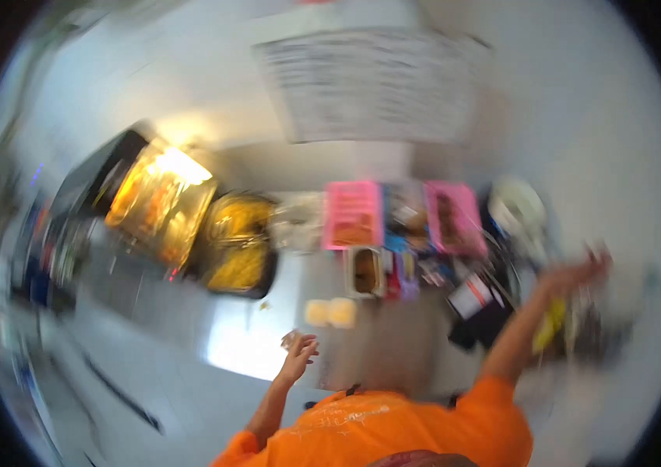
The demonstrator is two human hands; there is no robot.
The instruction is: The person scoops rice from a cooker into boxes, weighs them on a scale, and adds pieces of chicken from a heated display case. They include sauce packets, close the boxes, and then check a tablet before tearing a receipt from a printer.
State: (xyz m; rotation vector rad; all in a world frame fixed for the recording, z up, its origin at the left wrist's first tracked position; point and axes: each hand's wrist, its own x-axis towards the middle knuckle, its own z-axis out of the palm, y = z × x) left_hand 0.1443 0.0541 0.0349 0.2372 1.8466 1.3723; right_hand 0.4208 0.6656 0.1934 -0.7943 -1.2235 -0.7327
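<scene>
Grip of the left hand [299, 358] is seen half curled over the near part of the surface [287, 280] in the head view; whether anything small is pinched at the fingertips cannot be told. Two pale, squarish pieces [341, 313] are laid side by side just beyond it, apart from the fingers, and are the things nearest to this hand. Behind them, a white tub [379, 272] with brown contents is set before a pink basket [354, 189], while a black tray [272, 268] of yellow food is placed farther left.

The right hand [579, 274] is stretched well out to the right, above a yellow item [552, 319]; its fingers are blurred, so neither their spread nor any hold can be made out. A black item [494, 321] with a white label is found on the inner side of that forearm.

The stage appears to be one of reaching, with the arms parted widely. For the pale pieces to be grasped, a short forward shift and a light pinch would be called for — their softness being only presumed.
</scene>
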